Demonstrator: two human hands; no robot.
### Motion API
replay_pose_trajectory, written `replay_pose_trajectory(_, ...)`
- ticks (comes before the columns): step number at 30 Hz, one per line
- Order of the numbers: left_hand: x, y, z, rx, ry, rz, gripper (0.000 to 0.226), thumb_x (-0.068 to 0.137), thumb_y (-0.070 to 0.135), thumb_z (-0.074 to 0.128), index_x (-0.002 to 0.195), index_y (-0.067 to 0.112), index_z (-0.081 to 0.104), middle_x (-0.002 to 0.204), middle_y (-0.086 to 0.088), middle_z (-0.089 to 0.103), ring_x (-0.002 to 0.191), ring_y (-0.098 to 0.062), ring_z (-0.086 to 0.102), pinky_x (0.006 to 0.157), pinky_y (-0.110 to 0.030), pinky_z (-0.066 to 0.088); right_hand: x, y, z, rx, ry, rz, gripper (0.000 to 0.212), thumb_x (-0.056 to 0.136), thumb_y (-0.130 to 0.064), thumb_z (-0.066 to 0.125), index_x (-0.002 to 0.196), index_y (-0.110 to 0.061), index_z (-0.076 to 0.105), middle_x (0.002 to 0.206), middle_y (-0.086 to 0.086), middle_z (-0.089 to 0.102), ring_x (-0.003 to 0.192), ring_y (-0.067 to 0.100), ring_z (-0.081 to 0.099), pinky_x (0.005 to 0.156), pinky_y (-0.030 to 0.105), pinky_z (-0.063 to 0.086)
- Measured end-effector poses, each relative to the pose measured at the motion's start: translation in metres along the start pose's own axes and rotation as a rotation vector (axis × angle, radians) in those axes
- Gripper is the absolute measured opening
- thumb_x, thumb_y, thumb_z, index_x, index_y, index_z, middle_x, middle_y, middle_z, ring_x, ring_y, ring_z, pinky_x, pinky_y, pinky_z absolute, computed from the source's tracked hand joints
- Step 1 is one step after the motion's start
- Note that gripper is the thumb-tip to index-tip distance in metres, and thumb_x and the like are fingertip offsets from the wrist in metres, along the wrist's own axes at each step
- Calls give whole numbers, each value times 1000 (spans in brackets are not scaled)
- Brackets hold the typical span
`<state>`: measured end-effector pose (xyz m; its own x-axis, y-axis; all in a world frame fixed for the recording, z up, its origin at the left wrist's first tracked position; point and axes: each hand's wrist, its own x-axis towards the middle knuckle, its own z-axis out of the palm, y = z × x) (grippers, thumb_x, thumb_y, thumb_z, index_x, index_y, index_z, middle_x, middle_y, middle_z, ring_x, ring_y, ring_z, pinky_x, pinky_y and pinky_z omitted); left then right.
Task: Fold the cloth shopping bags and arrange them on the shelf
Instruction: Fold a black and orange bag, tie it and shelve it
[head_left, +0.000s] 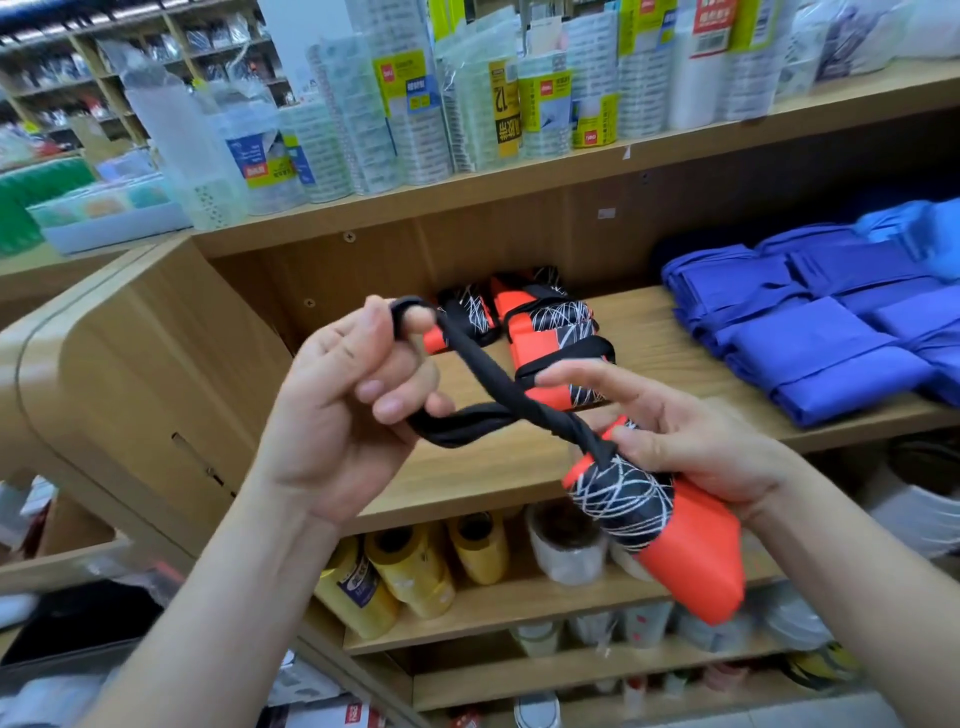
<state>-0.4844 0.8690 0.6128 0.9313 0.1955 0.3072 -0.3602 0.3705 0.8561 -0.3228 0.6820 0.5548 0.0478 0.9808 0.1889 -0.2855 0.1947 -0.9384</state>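
Note:
My right hand (691, 447) grips a folded orange cloth bag (685, 551) with a black, white-lined band, held in front of the wooden shelf (467, 467). Its black strap (493, 395) runs up and left, twisted, to my left hand (348, 400), which holds the strap's loop hooked over the fingertips. Two folded orange-and-black bags (545, 332) lie at the back of the shelf board, behind the strap. Stacks of folded blue bags (810, 332) fill the right side of the same board.
The shelf above carries clear tape rolls and plastic packs (415, 104). Below are yellow rolls (410, 571) and plastic containers (566, 545). A rounded wooden side panel (130, 353) closes the shelf on the left. Bare board lies in front of the orange bags.

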Motion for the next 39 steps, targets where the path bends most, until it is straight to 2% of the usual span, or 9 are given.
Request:
replay_pose_trajectory(3, 0, 1, -5, -171, -82, -155, 41, 90, 29, 65, 122, 2, 62, 78, 1, 55, 51, -1, 53, 60, -22, 57, -9, -14, 8, -368, 112, -8, 82, 75, -21, 82, 142, -44, 41, 91, 5, 58, 79, 32, 60, 77, 37, 54)
replay_pose_trajectory(5, 1, 0, -6, -204, -122, -218, 50, 93, 29, 62, 133, -2, 53, 97, -6, 57, 57, -5, 58, 64, -26, 60, -11, -22, 20, -936, 186, -83, 95, 76, -19, 77, 144, -60, 25, 94, -11, 57, 75, 19, 64, 77, 31, 56)
replay_pose_trajectory(8, 2, -3, -5, -295, -187, -261, 60, 97, 29, 58, 142, -5, 39, 118, -17, 56, 67, -13, 64, 72, -34, 61, -3, -22, 38, -1779, 184, -210, 108, 81, -16, 75, 146, -63, 2, 94, -8, 52, 61, 21, 58, 57, 39, 55)
replay_pose_trajectory(10, 1, -8, -2, -339, -207, -257, 65, 96, 30, 58, 145, -5, 34, 126, -19, 54, 69, -15, 65, 75, -35, 61, 6, -19, 43, -1939, 204, -220, 101, 87, -17, 70, 145, -59, -1, 93, -4, 47, 54, 26, 51, 47, 43, 50)
replay_pose_trajectory(16, -7, -28, 4, -388, -2, -227, 61, 80, 26, 78, 129, -3, 54, 103, -11, 59, 52, -5, 61, 60, -22, 59, 19, -1, 32, -1423, 460, -470, 35, 83, -15, 70, 117, -18, 62, 99, -5, 58, 81, 23, 61, 66, 44, 54)
replay_pose_trajectory(20, -5, -32, 6, -191, 436, -216, 19, 72, 14, 73, 87, 4, 77, 72, -2, 55, 37, -2, 48, 45, -15, 51, 20, 5, 30, -1201, 491, -537, 36, 77, 6, 75, 103, -16, 63, 97, -17, 56, 90, 7, 58, 80, 19, 45)
replay_pose_trajectory(25, -11, -38, 7, 270, 602, -145, 10, 61, 22, 79, 70, 22, 76, 70, -3, 68, 54, -9, 61, 50, -22, 52, 20, 12, 39, -1004, 517, -591, 39, 77, -3, 72, 103, -29, 57, 95, -20, 57, 87, 14, 61, 77, 20, 48)
replay_pose_trajectory(34, -8, -36, 10, 541, 427, -68, 34, 90, -1, 58, 76, 24, 77, 80, -9, 69, 68, -14, 62, 59, -23, 45, 26, 17, 44, -670, 619, -590, 42, 78, -4, 72, 104, -34, 57, 98, -18, 66, 92, 4, 65, 80, 15, 49)
replay_pose_trajectory(39, -19, -40, 10, 717, 246, 43, 31, 85, 34, 68, 111, 17, 71, 114, -7, 70, 108, -19, 63, 86, -30, 53, 31, 21, 38, -190, 705, -473, 34, 79, -7, 66, 111, -16, 62, 104, 9, 69, 98, 20, 67, 85, 30, 52)
